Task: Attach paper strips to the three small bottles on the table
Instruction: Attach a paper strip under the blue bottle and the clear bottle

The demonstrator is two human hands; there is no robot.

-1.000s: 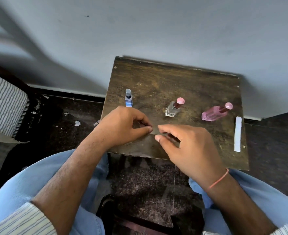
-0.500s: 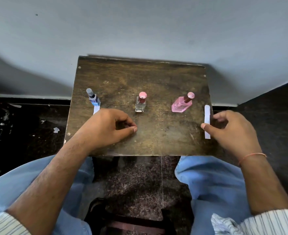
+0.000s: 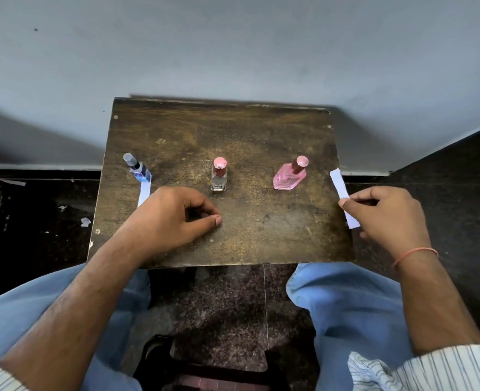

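Half a second ago my right hand (image 3: 385,218) was only touching the strip (image 3: 343,197) at the table's (image 3: 261,136) right edge; now thumb and forefinger pinch it near its middle, and its far end appears tilted up off the wood. A second ago both hands met at the centre, so I have split them: the right fetches paper while the left hand (image 3: 171,221) rests on the table, fingers curled with the thumb against them, though I cannot tell if it holds anything. The blue bottle (image 3: 140,172), far left, already has a white strip (image 3: 144,193) beside its base, running toward my left hand, so I judge one bottle done and two left. The clear bottle (image 3: 219,176) stands just beyond my left hand; the pink bottle (image 3: 289,177) stands between it and the held strip, nearer my right hand, and looks like the likely next target.
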